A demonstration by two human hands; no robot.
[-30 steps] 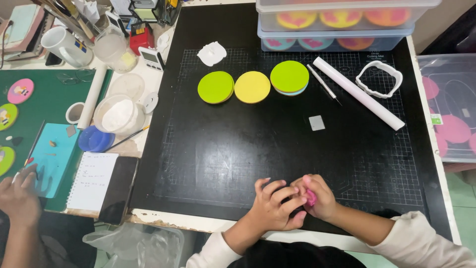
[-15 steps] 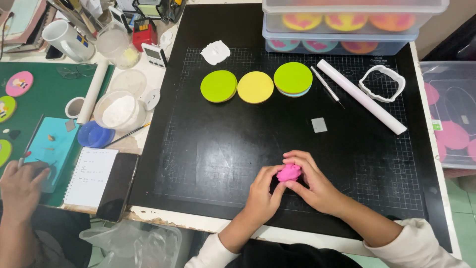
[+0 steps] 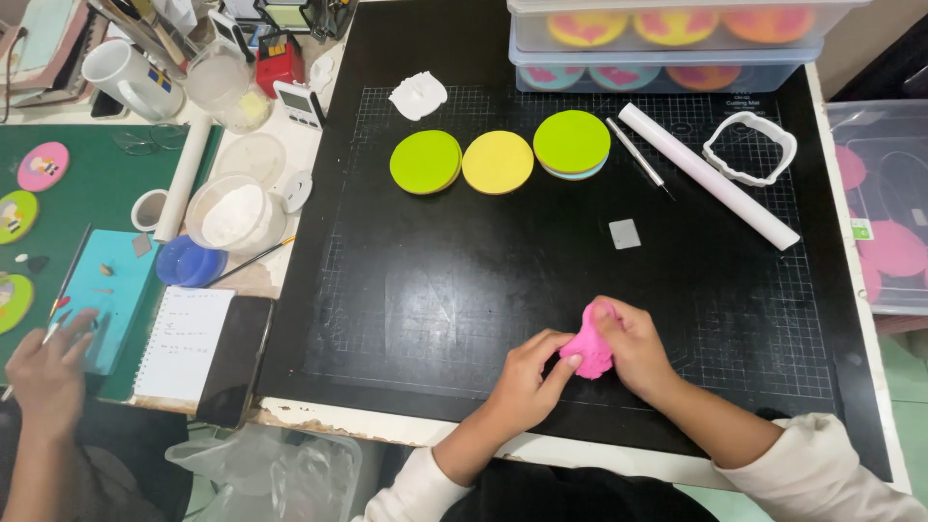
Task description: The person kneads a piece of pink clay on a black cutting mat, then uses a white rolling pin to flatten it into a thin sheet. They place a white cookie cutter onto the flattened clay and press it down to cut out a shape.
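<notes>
Nearby, grey square (image 3: 624,233), white roller (image 3: 709,175).

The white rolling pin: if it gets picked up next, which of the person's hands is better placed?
Probably the right hand: the white rolling pin lies up on its side of the mat, while the left hand sits farther away. Both currently hold the pink clay.

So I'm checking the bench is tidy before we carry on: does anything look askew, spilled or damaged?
Mostly orderly. The near table edge looks chipped and worn beside the black cutting mat. The white rolling pin lies at a slant across the grid. Both hands, left hand and right hand, hold the pink clay; nothing looks spilled.
</notes>
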